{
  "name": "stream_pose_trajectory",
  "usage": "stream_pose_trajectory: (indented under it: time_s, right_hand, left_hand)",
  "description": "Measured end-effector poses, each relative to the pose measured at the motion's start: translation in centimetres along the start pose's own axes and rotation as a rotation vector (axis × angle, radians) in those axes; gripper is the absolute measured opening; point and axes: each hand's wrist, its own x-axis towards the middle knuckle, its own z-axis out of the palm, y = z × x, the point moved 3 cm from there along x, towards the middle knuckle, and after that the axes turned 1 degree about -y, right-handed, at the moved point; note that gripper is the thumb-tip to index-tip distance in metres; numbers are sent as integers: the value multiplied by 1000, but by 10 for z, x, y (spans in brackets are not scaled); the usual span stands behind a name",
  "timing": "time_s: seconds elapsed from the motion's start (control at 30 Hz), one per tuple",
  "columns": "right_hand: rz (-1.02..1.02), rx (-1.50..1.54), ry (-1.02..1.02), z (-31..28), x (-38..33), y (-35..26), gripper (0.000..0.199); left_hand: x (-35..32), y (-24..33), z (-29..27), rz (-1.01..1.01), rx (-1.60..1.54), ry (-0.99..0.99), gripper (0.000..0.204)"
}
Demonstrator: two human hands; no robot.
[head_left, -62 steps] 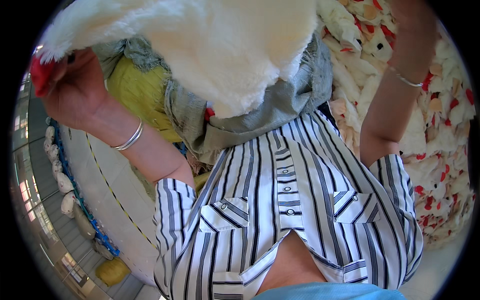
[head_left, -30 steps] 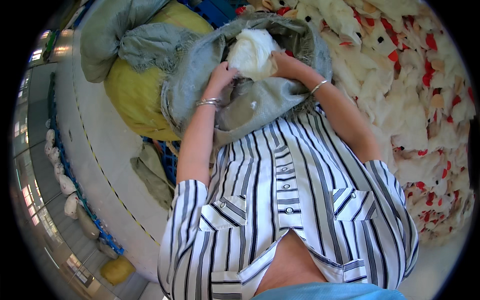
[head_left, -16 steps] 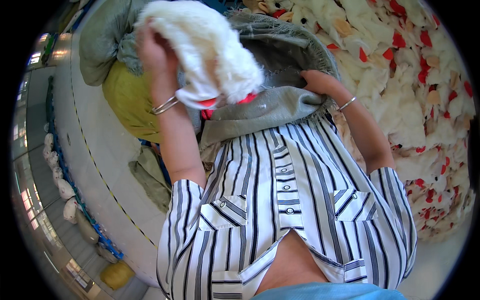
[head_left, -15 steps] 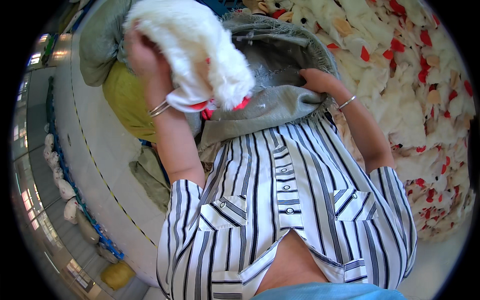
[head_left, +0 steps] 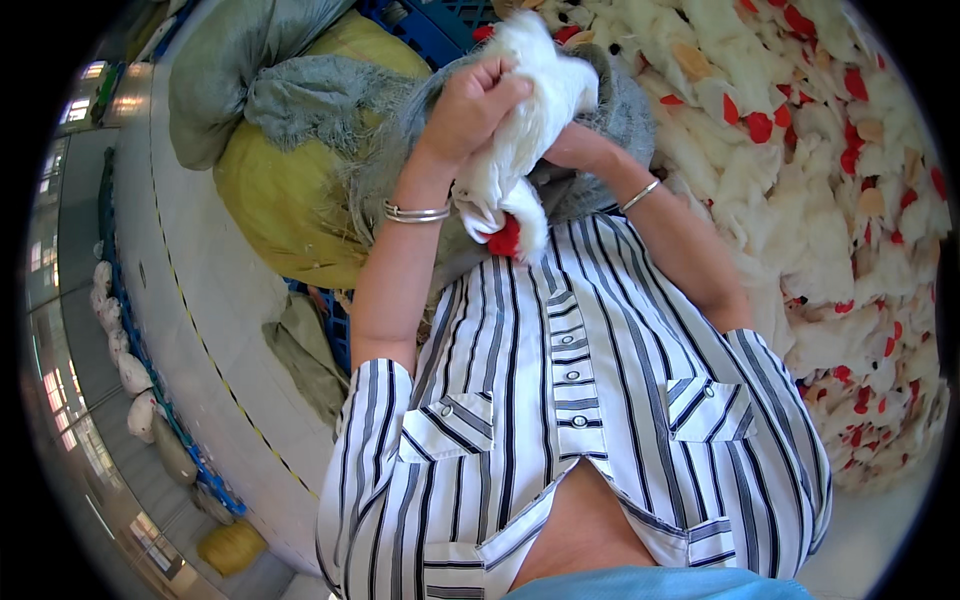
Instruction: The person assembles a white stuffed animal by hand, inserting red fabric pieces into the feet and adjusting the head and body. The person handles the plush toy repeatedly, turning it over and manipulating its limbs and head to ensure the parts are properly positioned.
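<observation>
Both hands hold a white plush toy [head_left: 525, 120] up in front of the chest, above the open mouth of a grey woven sack [head_left: 400, 120]. The left hand [head_left: 470, 105] is closed on its upper part, fingers curled over the fur; the right hand [head_left: 570, 150] sits behind and under it, mostly hidden, apparently gripping the far side. A red felt piece [head_left: 505, 238] dangles at the toy's lower end.

The toy looks light, soft and floppy: it sags below the grip and would fold rather than stand. The fur should give good friction, so a loose pinch would likely do, best taken around the thicker body rather than by the small red trim, which might tear at its seam.

To the right lies a heap of similar white and red plush toys [head_left: 830, 200]; to the left, a yellow sack [head_left: 280, 200].
</observation>
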Motion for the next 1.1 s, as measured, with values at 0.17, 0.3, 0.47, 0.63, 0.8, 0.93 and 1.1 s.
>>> stream_pose_trajectory:
  time_s: [0.17,0.3,0.47,0.63,0.8,0.93,1.1]
  right_hand:
    - [199,-34,253,-3,-41,65,43]
    - [556,-47,149,-22,-59,99,49]
    - [362,-35,208,-15,-57,117,54]
    - [556,-193,44,11,-20,118,72]
    - [557,-300,115,20,-22,145,56]
    - [471,-46,235,8,-9,94,37]
    - [288,30,332,-37,20,25,32]
  left_hand:
    - [-18,-79,-31,-72,226,148,39]
    - [-61,-104,-122,-54,1170,699,77]
    - [-129,-177,-163,-680,1158,715,117]
    - [-171,-283,-217,-451,973,822,54]
    - [-148,-194,-235,-438,446,1048,36]
    - [-177,-83,-266,-152,2,1171,38]
    - [-178,106,-211,217,47,1210,40]
